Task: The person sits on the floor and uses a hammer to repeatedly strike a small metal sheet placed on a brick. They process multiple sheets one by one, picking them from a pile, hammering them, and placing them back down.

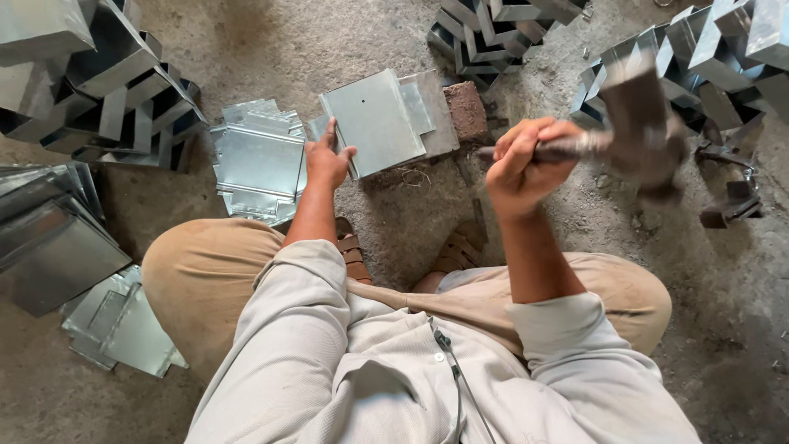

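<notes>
Where motion blurs it, seemingly a hammer (637,123), right hand (526,164) grip clenched on it.

Right hand (526,160) raised, fisted; left hand (326,160) pressing down.

shirt (345,362): pale grey-white, long-sleeved, buttoned front, dusty and creased
sleeves: both pushed up to the elbows, bunched in folds
trousers (197,279): tan, loose, smudged at the knees
sandals (355,255): brown, strapped
cord (456,374): thin, dark, down the chest
</notes>
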